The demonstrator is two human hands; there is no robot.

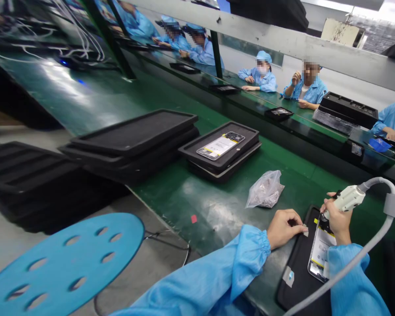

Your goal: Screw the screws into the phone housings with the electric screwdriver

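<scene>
My right hand (pixel 339 223) is wrapped round a white electric screwdriver (pixel 349 198) with a grey cable at its back end. The tool is over the upper part of an opened phone (pixel 321 250), whose white battery shows; its tip is hidden. The phone lies on a black foam tray (pixel 298 281), partly covered by my right sleeve. At the tray's left edge my left hand (pixel 285 228) is closed, thumb against curled fingers, beside a small piece of pale tape (pixel 305 231). What those fingers hold, if anything, is too small to make out.
A clear bag of small parts (pixel 266 189) lies on the green bench (pixel 217 206). Another opened phone (pixel 220 145) rests on stacked black trays (pixel 250 134); more tray stacks (pixel 134 136) stand left. A blue stool (pixel 55 250) is below. Several co-workers in blue sit along the far line.
</scene>
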